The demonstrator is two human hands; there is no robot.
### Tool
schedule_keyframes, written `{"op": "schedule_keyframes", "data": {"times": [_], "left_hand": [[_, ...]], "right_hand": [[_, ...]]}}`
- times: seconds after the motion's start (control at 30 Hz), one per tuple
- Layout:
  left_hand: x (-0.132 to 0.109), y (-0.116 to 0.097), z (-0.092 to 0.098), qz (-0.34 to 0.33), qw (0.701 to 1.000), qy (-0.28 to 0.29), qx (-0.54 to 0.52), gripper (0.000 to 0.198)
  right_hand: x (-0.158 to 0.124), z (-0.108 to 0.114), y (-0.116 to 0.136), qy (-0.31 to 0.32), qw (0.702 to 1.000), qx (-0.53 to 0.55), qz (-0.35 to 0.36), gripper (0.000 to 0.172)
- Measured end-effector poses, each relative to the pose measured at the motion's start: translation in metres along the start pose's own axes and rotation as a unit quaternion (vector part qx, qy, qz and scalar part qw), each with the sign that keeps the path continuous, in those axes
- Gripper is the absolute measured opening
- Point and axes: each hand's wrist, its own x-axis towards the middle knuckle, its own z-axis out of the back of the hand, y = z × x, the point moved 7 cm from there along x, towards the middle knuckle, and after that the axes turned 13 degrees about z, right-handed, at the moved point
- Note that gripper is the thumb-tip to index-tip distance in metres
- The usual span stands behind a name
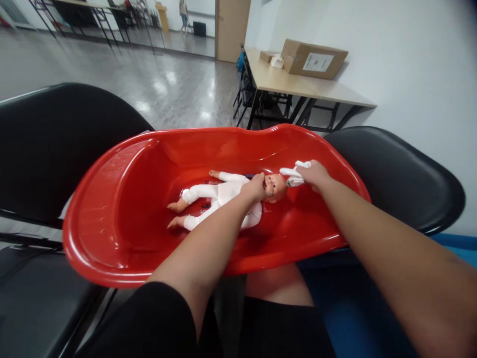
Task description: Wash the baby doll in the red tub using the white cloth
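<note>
A baby doll (218, 196) in a white suit lies on its back inside a red plastic baby tub (112, 219), head to the right. My left hand (255, 189) rests on the doll at its neck and chin, fingers closed around it. My right hand (311, 175) is just right of the doll's head and grips a small white cloth (294, 175), which touches the top of the head.
The tub rests across two black chairs (55, 144) in front of my knees. Behind stands a beige table (305, 87) with a cardboard box (313, 58) against the white wall. Open grey floor spreads to the left rear. A blue surface (452, 241) lies at the right.
</note>
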Motion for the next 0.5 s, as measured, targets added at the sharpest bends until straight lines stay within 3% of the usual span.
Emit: {"op": "schedule_keyframes", "data": {"times": [0.1,0.3,0.4,0.5], "left_hand": [[-0.001,0.000,-0.001,-0.006,1.000,-0.001,-0.012,0.041],[-0.003,-0.002,-0.001,-0.019,1.000,0.001,-0.016,0.028],[-0.004,-0.003,0.000,-0.028,0.999,-0.002,-0.038,0.021],[-0.001,-0.002,-0.002,-0.043,0.997,0.015,-0.066,0.024]], "right_hand": [[-0.009,-0.022,0.005,0.037,0.998,0.043,-0.036,0.041],[-0.002,-0.063,0.013,0.138,0.987,0.034,0.070,0.028],[0.002,-0.065,0.020,0.155,0.981,0.080,0.091,0.023],[0.008,-0.051,0.034,0.104,0.971,0.203,0.071,0.029]]}}
